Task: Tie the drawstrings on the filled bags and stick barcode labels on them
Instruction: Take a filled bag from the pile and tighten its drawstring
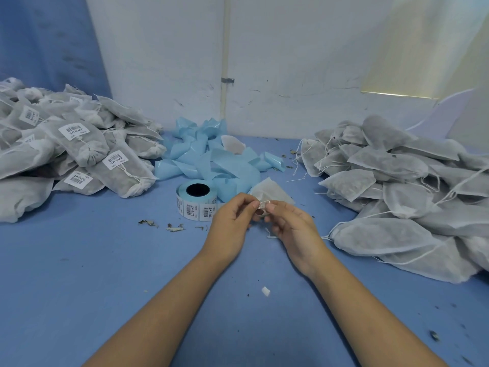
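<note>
I saw two bare forearms reach in from the near edge over a blue tabletop (79, 274). The left hand (232, 223) and right hand (293, 229) met in the middle. Each had its thumb and forefinger curled in, and together they pinched one small white piece (262, 206). I could not tell whether it was a label or part of a bag's neck.

Just beyond the fingertips lay a pale white non-woven fabric bag (275, 193). A roll of white barcode labels on light blue backing (196, 201) stood just left of the hands. Behind it, towards the far wall, lay a loose tangle of empty light blue backing strip (211, 154).

A heap of grey filled drawstring bags bearing barcode labels (74, 149) sat at the far left. A heap of grey filled bags with loose white strings (397, 197) sat at the right. Dry leaf crumbs (148, 223) lay left of the hands, and a white paper scrap (265, 291) lay nearer, between the forearms.
</note>
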`<state>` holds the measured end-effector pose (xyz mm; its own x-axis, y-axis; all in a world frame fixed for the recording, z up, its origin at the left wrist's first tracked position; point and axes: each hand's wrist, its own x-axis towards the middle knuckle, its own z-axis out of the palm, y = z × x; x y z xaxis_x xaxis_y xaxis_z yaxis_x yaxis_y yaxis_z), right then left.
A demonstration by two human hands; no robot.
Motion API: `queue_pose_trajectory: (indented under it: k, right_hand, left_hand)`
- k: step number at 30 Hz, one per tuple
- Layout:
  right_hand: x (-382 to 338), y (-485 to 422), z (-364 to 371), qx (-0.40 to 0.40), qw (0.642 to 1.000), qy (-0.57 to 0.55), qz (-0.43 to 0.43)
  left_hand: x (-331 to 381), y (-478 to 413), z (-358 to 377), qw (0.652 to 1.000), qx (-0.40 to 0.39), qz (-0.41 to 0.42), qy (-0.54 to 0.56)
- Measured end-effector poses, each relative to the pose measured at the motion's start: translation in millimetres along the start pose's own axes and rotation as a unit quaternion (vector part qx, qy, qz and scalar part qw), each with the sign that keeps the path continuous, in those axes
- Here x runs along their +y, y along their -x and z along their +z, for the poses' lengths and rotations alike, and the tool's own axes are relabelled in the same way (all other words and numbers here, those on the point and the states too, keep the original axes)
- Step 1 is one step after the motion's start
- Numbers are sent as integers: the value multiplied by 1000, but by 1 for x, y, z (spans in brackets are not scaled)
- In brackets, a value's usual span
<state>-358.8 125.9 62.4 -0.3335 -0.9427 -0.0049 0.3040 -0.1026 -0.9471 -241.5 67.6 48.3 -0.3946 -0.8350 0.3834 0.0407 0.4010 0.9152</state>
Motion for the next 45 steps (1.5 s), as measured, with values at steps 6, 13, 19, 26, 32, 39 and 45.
queue_pose_trajectory:
  k: [6,13,19,26,32,39,45]
  right_hand:
    - [0,1,1,-21,1000,2,6]
    - [-1,-1,2,-10,1000,-11,11]
    - [-4,0,0,-3,999,-47,19]
    - [-4,-1,-3,-3,997,-80,23]
    - [-5,-3,-6,-4,994,-110,26]
    - [-5,1,-4,-103,988,-106,48]
    - [-6,0,-4,-82,977,-190,58]
  left_hand:
    - [0,0,-2,1000,5,-2,-14]
    - [4,2,0,999,18,5,-39]
    - [5,3,0,997,23,1,-70]
    - [7,2,0,997,31,-27,-59]
    - [8,5,-1,983,30,-10,-182]
    - [6,6,6,985,74,44,-148]
    - [3,6,1,959,9,156,-236]
